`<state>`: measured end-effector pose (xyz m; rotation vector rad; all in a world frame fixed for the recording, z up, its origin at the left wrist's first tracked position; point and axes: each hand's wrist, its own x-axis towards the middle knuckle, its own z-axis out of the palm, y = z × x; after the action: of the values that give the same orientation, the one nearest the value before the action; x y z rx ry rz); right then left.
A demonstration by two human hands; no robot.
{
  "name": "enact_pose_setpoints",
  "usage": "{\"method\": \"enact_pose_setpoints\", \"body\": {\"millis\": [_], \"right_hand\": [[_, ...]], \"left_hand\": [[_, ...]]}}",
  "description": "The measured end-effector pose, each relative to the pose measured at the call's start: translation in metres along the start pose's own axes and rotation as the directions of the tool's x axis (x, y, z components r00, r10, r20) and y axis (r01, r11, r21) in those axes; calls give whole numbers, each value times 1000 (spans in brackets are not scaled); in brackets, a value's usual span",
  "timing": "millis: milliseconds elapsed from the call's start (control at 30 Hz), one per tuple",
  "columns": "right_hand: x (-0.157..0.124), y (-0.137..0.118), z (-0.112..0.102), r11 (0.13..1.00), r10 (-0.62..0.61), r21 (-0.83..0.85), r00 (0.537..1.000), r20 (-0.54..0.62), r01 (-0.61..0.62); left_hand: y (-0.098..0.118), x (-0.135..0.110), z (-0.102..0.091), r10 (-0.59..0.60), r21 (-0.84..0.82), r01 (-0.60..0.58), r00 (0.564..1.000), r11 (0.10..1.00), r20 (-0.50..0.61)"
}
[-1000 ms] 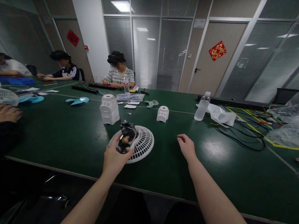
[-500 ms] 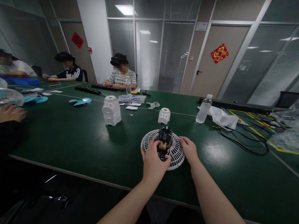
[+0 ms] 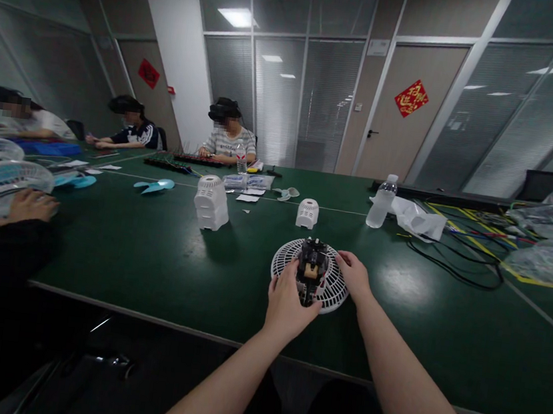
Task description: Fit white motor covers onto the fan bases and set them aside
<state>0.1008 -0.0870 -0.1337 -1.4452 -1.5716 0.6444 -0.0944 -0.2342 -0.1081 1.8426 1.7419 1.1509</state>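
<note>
A round white fan grille [image 3: 283, 251] lies on the green table before me, with a dark fan motor [image 3: 313, 265] standing at its middle. The motor's copper-coloured winding and some thin wires show. My left hand [image 3: 289, 308] is closed around the near left side of the motor, thumb at its base; part of the grille is hidden beneath the hand. At the grille's right rim, my right hand [image 3: 354, 278] grips the edge with fingers and thumb. Just beyond the grille stands a small white vented motor cover [image 3: 307, 213].
A taller white vented housing [image 3: 212, 203] stands left, beyond it a blue fan blade [image 3: 155, 186]. A bottle [image 3: 382, 202], a white bag [image 3: 419, 219] and black cables [image 3: 469, 278] are at right. A co-worker's hand [image 3: 32, 205] holds another grille at far left.
The view has shifted slightly, moving everything a little right. The motor and grille have turned a little between my hands, which keep their places on them.
</note>
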Motion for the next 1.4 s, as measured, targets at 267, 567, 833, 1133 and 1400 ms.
{"method": "enact_pose_setpoints", "body": {"millis": [267,567,833,1133,1400], "right_hand": [[1,3,2,998,-7,64,1000,28,5],[-3,-3,0,997,9,73,1000,26,-11],[-2,-2,-1,999,-2,40,1000,29,1],[3,3,3,1000,11,13,1000,23,-11],[3,2,4,1000,8,7,1000,26,-8]], "left_hand": [[-41,48,-34,27,-237,-21,999,971,24],[-39,180,-25,-16,59,11,995,998,95],[-25,256,23,-52,217,17,986,976,157],[-41,286,58,-244,282,202,962,938,121],[-38,288,56,-316,259,295,948,920,44]]}}
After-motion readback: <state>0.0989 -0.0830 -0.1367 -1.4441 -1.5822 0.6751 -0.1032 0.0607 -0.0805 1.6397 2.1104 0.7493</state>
